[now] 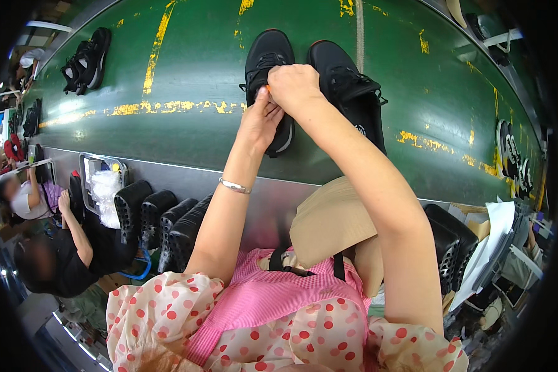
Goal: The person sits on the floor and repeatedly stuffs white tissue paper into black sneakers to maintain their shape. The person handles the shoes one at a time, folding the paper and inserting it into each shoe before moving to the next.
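A pair of black lace-up shoes lies in front of me, toes pointing away. Over the opening of the left shoe my two hands meet. My right hand is closed in a fist-like pinch above its laces. Just below, my left hand has its fingers drawn together against the right hand's fingers. A small orange bit shows between them; the rest of what they grip is hidden. Apart from my hands, the right shoe rests beside it, laces loose, partly covered by my right forearm.
The shoes rest on a green belt with worn yellow lines. More shoes stand far left, others at right. Along the near edge are black perforated boot-shaped pieces, brown cardboard and a tray. Another person works at left.
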{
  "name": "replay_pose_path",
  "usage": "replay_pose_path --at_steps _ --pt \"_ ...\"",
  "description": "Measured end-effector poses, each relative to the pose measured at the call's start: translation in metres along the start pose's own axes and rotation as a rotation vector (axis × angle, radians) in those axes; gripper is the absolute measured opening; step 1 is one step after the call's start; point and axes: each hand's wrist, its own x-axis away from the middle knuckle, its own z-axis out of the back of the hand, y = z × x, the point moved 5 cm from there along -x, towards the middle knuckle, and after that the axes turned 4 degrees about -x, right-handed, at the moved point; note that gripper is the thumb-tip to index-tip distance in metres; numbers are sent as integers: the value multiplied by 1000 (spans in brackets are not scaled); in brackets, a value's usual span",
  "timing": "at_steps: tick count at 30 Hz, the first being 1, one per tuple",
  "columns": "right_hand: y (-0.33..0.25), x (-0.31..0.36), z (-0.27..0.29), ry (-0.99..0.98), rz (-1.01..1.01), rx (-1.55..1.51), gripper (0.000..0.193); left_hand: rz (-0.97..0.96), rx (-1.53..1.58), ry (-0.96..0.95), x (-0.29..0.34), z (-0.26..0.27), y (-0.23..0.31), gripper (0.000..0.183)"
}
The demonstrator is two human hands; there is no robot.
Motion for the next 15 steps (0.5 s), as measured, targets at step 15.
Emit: replay_pose_path --at_steps 15 --pt "-57 3 -5 -115 634 247 6 -124 -179 17 16 -6 -7 36"
